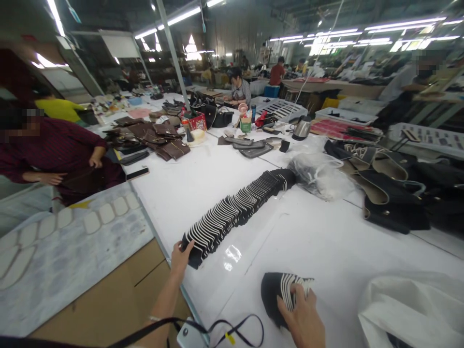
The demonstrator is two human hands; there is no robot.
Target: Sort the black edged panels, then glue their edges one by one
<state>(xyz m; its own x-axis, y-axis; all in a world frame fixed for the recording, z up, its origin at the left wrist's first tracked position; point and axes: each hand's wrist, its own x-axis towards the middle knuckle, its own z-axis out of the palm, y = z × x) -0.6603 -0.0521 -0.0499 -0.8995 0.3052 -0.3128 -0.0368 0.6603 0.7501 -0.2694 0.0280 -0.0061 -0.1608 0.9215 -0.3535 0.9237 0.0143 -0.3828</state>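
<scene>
A long overlapping row of black pieces with pale edges (232, 208) runs diagonally across the white table. At its near end my left hand (181, 256) pinches the first black piece between thumb and fingers. To the right, a smaller fanned stack of black pieces (271, 295) with the same pale edges lies on the table. My right hand (302, 314) rests over that stack, fingers curled onto its striped edge; whether it grips the pieces or only presses on them is hard to see.
Clear plastic bags (322, 174) lie beyond the row, and a white sack (409, 309) is at the near right. Black bags (395, 193) are piled at the right, brown leather pieces (155, 135) at the back. A black strap (145, 333) crosses below. A person (54, 145) works at the left.
</scene>
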